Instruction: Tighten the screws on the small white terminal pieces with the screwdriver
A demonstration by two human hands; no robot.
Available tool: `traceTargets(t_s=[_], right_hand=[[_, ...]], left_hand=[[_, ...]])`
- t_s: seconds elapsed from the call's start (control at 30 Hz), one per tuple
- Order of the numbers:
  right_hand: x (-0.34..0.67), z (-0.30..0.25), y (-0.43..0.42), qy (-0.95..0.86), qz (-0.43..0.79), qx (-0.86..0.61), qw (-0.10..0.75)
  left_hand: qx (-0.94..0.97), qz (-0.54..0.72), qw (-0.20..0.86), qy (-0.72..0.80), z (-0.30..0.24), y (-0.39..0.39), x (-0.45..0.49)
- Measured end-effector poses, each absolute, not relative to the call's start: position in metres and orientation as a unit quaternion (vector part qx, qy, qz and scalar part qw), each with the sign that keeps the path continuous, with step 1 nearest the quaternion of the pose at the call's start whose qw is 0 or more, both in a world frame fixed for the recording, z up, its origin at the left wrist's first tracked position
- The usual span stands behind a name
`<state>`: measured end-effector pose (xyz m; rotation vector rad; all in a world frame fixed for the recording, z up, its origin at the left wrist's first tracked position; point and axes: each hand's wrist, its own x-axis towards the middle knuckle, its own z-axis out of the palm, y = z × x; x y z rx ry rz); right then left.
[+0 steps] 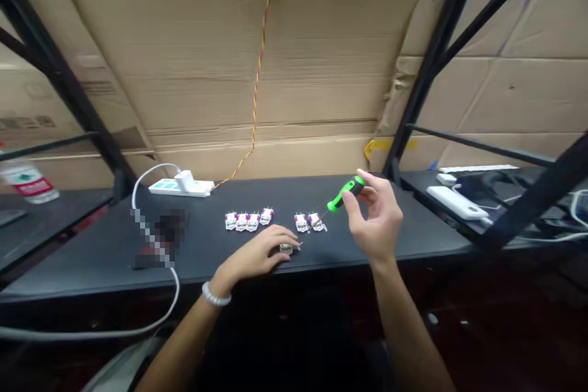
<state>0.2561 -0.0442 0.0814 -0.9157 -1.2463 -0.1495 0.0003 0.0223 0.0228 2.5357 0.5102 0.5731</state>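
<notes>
My right hand is raised over the dark table, its fingers closed round a green-and-black screwdriver whose tip points down-left toward two small white-and-magenta parts. My left hand, with a bead bracelet on the wrist, rests on the table and pinches a small part against the surface. A row of several more white-and-magenta parts lies just beyond the left hand.
A white power strip with a plugged charger and white cable sits at the back left. A red-yellow twisted wire hangs down the cardboard wall. A blurred dark object lies left. Black frame struts flank the table; another power strip lies right.
</notes>
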Motion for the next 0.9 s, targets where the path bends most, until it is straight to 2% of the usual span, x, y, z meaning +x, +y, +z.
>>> traceTargets(t_s=[0.33, 0.67, 0.9], right_hand=[[0.261, 0.085, -0.047, -0.562, -0.065, -0.41, 0.715], [0.265, 0.088, -0.049, -0.57, -0.061, -0.4, 0.715], [0.267, 0.089, -0.05, -0.585, -0.056, -0.401, 0.703]], left_hand=[[0.951, 0.178, 0.101, 0.23, 0.029, 0.0, 0.008], [0.963, 0.148, 0.082, 0.208, 0.026, 0.009, 0.017], [0.972, 0.109, 0.081, 0.19, 0.043, 0.009, 0.023]])
